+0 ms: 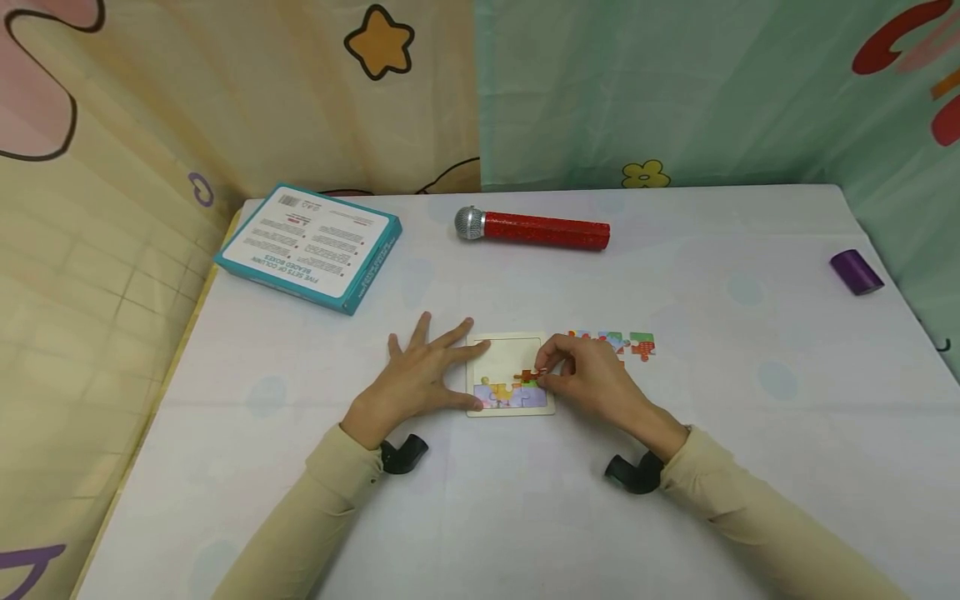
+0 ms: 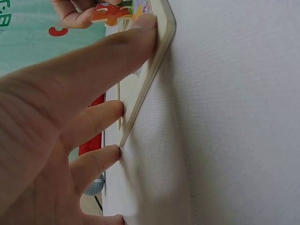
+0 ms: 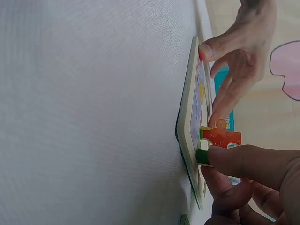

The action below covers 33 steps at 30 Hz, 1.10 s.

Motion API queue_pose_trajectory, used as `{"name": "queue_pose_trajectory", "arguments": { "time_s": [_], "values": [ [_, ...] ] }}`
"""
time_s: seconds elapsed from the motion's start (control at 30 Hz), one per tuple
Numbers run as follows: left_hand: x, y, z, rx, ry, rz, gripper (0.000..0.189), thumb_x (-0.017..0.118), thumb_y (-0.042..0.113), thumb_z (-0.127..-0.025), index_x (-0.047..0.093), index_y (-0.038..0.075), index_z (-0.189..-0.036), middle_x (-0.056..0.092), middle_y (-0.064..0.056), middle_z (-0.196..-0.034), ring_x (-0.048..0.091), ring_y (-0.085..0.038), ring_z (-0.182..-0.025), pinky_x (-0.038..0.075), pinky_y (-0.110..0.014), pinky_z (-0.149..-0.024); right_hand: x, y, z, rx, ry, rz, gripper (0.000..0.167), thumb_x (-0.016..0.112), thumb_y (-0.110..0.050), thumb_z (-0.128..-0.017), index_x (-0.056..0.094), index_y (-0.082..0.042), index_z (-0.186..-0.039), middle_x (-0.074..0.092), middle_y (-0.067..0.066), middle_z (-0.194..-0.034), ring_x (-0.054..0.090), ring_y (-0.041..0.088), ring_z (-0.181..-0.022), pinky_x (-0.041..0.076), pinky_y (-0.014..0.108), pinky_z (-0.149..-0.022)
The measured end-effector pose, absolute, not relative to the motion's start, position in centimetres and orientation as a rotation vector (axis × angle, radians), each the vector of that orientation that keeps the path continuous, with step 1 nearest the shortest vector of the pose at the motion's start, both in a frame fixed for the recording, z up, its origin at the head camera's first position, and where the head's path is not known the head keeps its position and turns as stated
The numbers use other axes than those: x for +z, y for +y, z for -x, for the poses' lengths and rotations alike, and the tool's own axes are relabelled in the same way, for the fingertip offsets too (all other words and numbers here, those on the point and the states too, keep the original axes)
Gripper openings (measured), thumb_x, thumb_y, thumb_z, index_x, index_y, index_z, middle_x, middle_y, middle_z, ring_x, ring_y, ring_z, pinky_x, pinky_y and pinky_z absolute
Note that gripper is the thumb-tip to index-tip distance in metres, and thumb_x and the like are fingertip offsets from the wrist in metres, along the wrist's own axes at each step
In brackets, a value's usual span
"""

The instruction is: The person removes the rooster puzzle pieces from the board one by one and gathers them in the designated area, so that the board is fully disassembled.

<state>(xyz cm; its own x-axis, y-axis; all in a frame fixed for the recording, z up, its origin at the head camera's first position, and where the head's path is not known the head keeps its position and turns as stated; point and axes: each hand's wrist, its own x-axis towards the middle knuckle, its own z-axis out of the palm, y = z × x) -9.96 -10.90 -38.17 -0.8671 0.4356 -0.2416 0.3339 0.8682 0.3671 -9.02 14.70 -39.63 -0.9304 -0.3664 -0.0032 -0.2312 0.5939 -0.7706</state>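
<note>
A wooden puzzle frame (image 1: 510,338) lies flat on the table, with a row of joined pastel pieces (image 1: 510,397) along its near side. My left hand (image 1: 420,371) is spread over its left edge, thumb and forefinger resting on the border. Between thumb and fingers, my right hand (image 1: 588,375) pinches a red and green puzzle piece (image 3: 225,137). That piece is tilted up over the frame's right side, its green edge close to the placed pieces. Several loose puzzle pieces (image 1: 642,345) lie just beyond the right hand, which partly covers them.
A teal-edged box (image 1: 307,246) sits at the back left of the white table. The red microphone (image 1: 547,232) lies at the back middle, and a purple cylinder (image 1: 857,272) lies near the right edge. Printed curtains (image 1: 660,92) hang behind the table.
</note>
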Motion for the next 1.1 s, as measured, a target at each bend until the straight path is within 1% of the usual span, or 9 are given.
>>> {"name": "queue_pose_trajectory", "arguments": {
  "time_s": [0.13, 0.23, 0.47, 0.53, 0.63, 0.73, 0.87, 0.97, 1.1],
  "values": [
    [-38.2, -10.9, 10.0, 0.455, 2.722, -0.574, 0.085, 0.085, 0.052, -0.069, 0.052, 0.030, -0.143, 0.027, -0.001, -0.160, 0.004, -0.053, -0.144, 0.008, -0.083, -0.098, -39.4, 14.8, 9.1, -1.281, 2.625, 0.477, 0.017, 0.076, -0.002, -0.080, 0.068, -0.016, -0.087, 0.069, -0.006, -0.080, 0.053, 0.013, -0.057, 0.042, 0.026, -0.058],
    [-38.3, -10.9, 10.0, 0.462, 2.718, -0.569, 0.085, 0.085, 0.052, -0.069, 0.052, 0.031, -0.144, 0.027, -0.001, -0.160, 0.004, -0.052, -0.145, 0.008, -0.083, -0.098, -39.2, 14.8, 9.2, -1.291, 2.610, 0.418, 0.016, 0.076, -0.006, -0.081, 0.069, -0.016, -0.090, 0.069, -0.005, -0.081, 0.053, 0.015, -0.058, 0.043, 0.026, -0.058],
    [-38.3, -10.9, 10.0, 0.464, 2.715, -0.577, 0.085, 0.085, 0.051, -0.069, 0.051, 0.030, -0.144, 0.027, -0.001, -0.160, 0.004, -0.053, -0.144, 0.007, -0.083, -0.098, -39.5, 15.5, 9.3, -1.310, 2.540, 0.222, 0.018, 0.078, -0.015, -0.084, 0.074, -0.015, -0.102, 0.073, -0.004, -0.084, 0.064, 0.013, -0.082, 0.047, 0.031, -0.074],
    [-38.3, -10.9, 10.0, 0.464, 2.719, -0.582, 0.085, 0.086, 0.051, -0.069, 0.052, 0.030, -0.144, 0.027, -0.002, -0.160, 0.004, -0.053, -0.144, 0.007, -0.083, -0.098, -39.5, 16.0, 9.3, -1.333, 2.506, 0.155, 0.019, 0.078, -0.018, -0.085, 0.075, -0.016, -0.103, 0.073, -0.004, -0.084, 0.065, 0.014, -0.085, 0.048, 0.031, -0.076],
    [-38.3, -10.9, 10.0, 0.467, 2.721, -0.584, 0.085, 0.086, 0.051, -0.068, 0.052, 0.030, -0.144, 0.027, -0.002, -0.160, 0.004, -0.053, -0.144, 0.007, -0.083, -0.098, -39.6, 17.0, 9.3, -1.371, 2.461, 0.069, 0.019, 0.077, -0.019, -0.085, 0.076, -0.017, -0.104, 0.075, -0.003, -0.085, 0.066, 0.013, -0.094, 0.048, 0.029, -0.081],
    [-38.3, -10.9, 10.0, 0.467, 2.717, -0.582, 0.086, 0.086, 0.051, -0.068, 0.051, 0.030, -0.144, 0.027, -0.001, -0.160, 0.004, -0.053, -0.144, 0.007, -0.083, -0.098, -39.5, 18.4, 9.1, -1.409, 2.432, 0.012, 0.021, 0.077, -0.020, -0.085, 0.077, -0.017, -0.106, 0.075, -0.002, -0.089, 0.065, 0.011, -0.100, 0.049, 0.025, -0.080],
    [-38.2, -10.9, 10.0, 0.463, 2.709, -0.574, 0.086, 0.086, 0.051, -0.069, 0.050, 0.030, -0.144, 0.026, -0.001, -0.161, 0.003, -0.052, -0.145, 0.007, -0.082, -0.099, -39.3, 20.4, 8.9, -1.439, 2.421, -0.037, 0.026, 0.078, -0.024, -0.085, 0.077, -0.014, -0.108, 0.076, 0.000, -0.093, 0.065, 0.010, -0.095, 0.049, 0.022, -0.075],
    [-38.1, -10.9, 10.0, 0.461, 2.708, -0.571, 0.086, 0.086, 0.051, -0.069, 0.050, 0.030, -0.145, 0.025, 0.000, -0.161, 0.002, -0.052, -0.145, 0.007, -0.082, -0.099, -39.1, 21.8, 8.7, -1.429, 2.431, -0.075, 0.030, 0.078, -0.029, -0.085, 0.077, -0.012, -0.110, 0.075, 0.002, -0.097, 0.065, 0.009, -0.091, 0.047, 0.021, -0.076],
    [-38.1, -10.8, 10.0, 0.457, 2.707, -0.571, 0.086, 0.085, 0.052, -0.069, 0.050, 0.031, -0.145, 0.025, 0.000, -0.161, 0.002, -0.052, -0.145, 0.007, -0.082, -0.099, -38.9, 23.5, 8.4, -1.386, 2.469, -0.123, 0.037, 0.078, -0.037, -0.084, 0.076, -0.013, -0.113, 0.074, 0.003, -0.106, 0.060, 0.006, -0.101, 0.044, 0.020, -0.081]
  ]
}}
